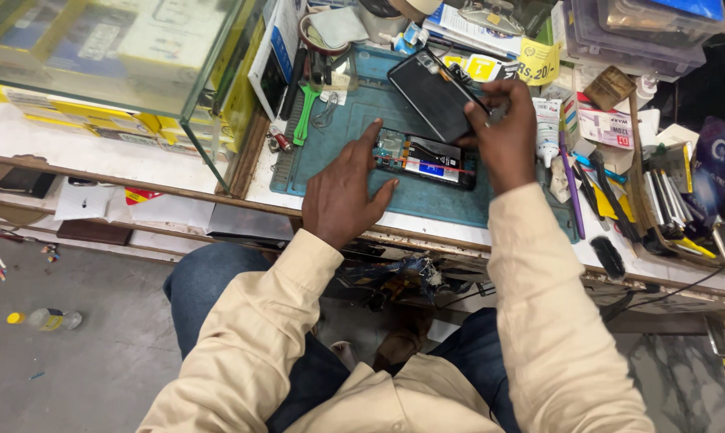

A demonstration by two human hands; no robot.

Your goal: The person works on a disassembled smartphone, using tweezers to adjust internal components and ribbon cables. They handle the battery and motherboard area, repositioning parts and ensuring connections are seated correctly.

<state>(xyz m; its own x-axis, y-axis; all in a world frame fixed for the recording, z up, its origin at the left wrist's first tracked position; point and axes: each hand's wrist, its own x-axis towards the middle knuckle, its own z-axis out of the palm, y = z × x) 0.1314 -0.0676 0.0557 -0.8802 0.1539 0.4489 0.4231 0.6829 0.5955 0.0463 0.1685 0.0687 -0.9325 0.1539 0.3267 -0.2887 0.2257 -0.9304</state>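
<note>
Your one head camera looks steeply down from above, close over the table's near edge, taking in your lap and the floor below.

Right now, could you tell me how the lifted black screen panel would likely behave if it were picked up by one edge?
The screen panel looks thin and flat, so probably light but fragile, apt to crack if bent. Its glossy face may be slippery. The right hand props it tilted above the opened phone, so it could swing down if released.
</note>
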